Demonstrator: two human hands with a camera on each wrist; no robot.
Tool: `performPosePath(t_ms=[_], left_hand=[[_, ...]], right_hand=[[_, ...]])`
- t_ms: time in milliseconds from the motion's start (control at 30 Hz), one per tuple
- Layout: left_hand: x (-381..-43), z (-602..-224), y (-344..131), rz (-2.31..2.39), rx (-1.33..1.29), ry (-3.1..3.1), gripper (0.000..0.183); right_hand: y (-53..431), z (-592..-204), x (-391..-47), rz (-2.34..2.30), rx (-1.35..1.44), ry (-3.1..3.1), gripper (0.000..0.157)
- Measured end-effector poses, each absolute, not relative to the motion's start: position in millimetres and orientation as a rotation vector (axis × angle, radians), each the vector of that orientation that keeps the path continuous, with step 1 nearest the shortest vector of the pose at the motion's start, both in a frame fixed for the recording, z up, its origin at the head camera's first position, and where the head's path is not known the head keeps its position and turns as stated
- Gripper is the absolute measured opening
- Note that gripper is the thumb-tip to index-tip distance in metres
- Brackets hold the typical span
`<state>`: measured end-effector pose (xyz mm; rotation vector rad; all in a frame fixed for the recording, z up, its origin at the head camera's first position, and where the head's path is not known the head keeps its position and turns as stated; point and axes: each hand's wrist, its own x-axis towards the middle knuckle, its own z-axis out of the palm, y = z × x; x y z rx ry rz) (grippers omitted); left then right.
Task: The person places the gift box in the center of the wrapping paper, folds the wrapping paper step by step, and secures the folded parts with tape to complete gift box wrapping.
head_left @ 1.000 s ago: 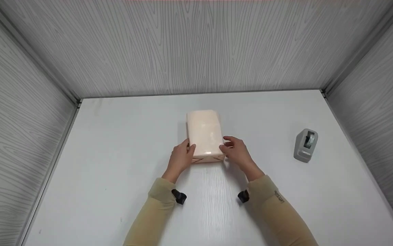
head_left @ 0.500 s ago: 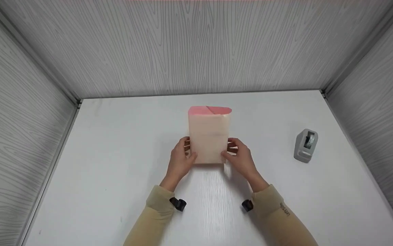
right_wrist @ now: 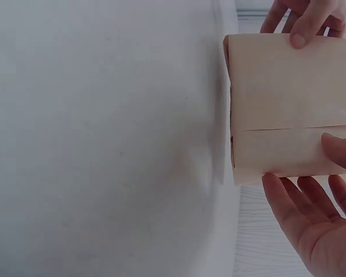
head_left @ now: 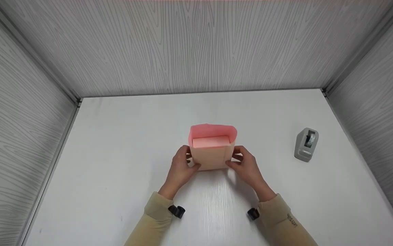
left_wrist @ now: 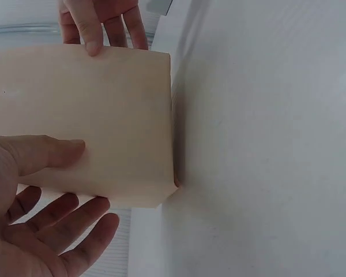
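Note:
A box wrapped in peach paper [head_left: 211, 159] stands upright mid-table, its open end facing up. Pink paper lining [head_left: 213, 130] rises past the box's flat end [head_left: 211, 141] as a loose collar. My left hand [head_left: 180, 167] grips the left side, thumb on the near face and fingers along the side. From the right, my right hand [head_left: 247, 167] holds it the same way. A lengthwise paper seam crosses the near face in the right wrist view, close to the right thumb [right_wrist: 340, 151]. The lower end shows folded paper edges [right_wrist: 230, 104] there.
A grey tape dispenser [head_left: 306, 145] with a roll of tape stands at the right of the white table [head_left: 114, 153]. Grey wood-grain panels [head_left: 196, 48] close in the back and both sides. Each wrist carries a small black camera [head_left: 177, 211].
The wrapped box has turned from lying flat to upright, so its open pink-lined end now shows on top. Both hands have kept hold of its sides and come slightly nearer the body.

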<state>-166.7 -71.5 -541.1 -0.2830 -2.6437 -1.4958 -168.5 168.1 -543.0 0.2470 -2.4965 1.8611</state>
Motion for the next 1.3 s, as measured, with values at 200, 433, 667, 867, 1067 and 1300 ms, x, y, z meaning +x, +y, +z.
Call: performPosePath(t_ms=[200, 433, 667, 867, 1067, 1300], left_hand=[[-164, -544, -73, -1.483, -0.301, -2.678, 0.043], [-155, -540, -75, -1.499, -0.352, -2.562, 0.053], [-152, -533, -70, -1.442, -0.37, -2.461, 0.051], [-154, -531, -67, -1.439, -0.326, -2.44, 0.047], [-155, -527, -64, -1.449, -0.225, -2.45, 0.043], [-157, -523, -59, -1.41, -0.116, -2.494, 0.037]], right_hand=[[169, -540, -164, 1.84, 0.18, -2.558, 0.042], [175, -538, -160, 1.754, 0.232, -2.556, 0.058], [166, -532, -161, 1.635, 0.351, -2.406, 0.048], [158, -530, -162, 1.631, 0.284, -2.355, 0.034], [152, -527, -162, 1.614, 0.223, -2.356, 0.03], [143, -521, -163, 1.508, 0.093, -2.392, 0.028]])
